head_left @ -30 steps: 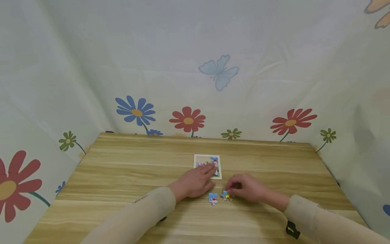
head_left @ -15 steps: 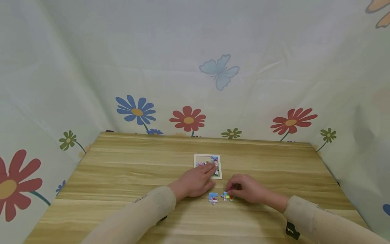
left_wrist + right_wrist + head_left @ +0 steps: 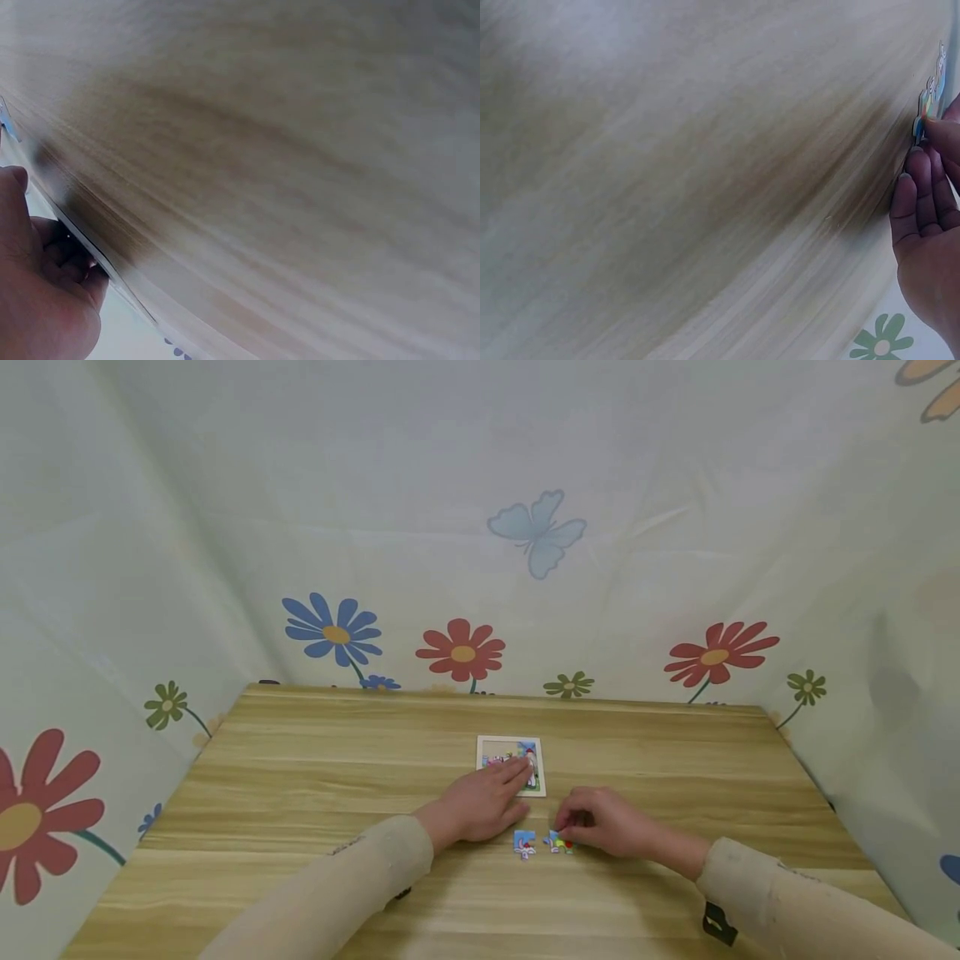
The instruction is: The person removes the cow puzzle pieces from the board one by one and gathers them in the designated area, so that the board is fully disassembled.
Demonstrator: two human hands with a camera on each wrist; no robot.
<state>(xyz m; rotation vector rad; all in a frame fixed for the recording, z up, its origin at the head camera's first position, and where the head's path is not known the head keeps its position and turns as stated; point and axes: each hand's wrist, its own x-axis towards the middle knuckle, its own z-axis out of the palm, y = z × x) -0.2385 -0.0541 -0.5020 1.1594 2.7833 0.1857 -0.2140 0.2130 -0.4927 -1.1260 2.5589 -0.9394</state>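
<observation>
head view: right grip (image 3: 606, 823) pinch-tight on puzzle piece (image 3: 557, 841)

We log a small screened-off booth; whether it stands in a home, lab or studio, we cannot tell. Pale sheeting (image 3: 375, 460), creased in places, hangs at the far side and down left and right. We note its cartoon print: blue butterfly (image 3: 537, 535), red flower (image 3: 461, 651) below, blue flower (image 3: 335, 633) farther left. Wood-grain surface (image 3: 345, 752) between the sheeted sides.

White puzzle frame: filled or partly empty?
Partly empty: the frame shows bare backing at upper left; the left hand covers part of it.
</observation>
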